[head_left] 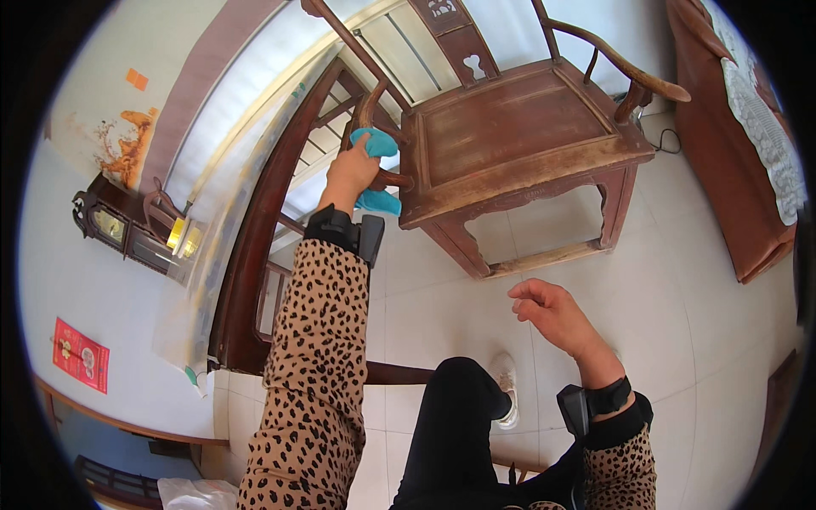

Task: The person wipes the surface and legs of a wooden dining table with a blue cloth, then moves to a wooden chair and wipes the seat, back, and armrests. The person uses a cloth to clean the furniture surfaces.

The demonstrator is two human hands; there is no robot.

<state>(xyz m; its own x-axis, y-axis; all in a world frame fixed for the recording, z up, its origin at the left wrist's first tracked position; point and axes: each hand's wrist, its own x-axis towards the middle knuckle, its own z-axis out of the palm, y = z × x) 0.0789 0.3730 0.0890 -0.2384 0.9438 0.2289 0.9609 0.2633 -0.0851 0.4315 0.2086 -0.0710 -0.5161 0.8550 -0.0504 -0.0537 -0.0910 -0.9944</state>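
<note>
My left hand [352,169] grips a turquoise cloth [381,202], which is folded over the left armrest [396,180] of a dark wooden armchair. Part of the cloth shows above the hand and part hangs below it. The chair's seat [510,131] is reddish-brown, with worn, paler wood along its front edge. At the other side of the chair, the curved right armrest [628,67] stands untouched. My right hand [545,312] hovers over the tiled floor in front of the chair, fingers loosely curled, with nothing in it.
A dark wooden frame with bars [239,280] runs close along my left arm. To the right stands a brown sofa [714,159] with a white lace cover [762,134]. A low stretcher [548,258] joins the chair's front legs. A cable [668,141] lies behind the chair.
</note>
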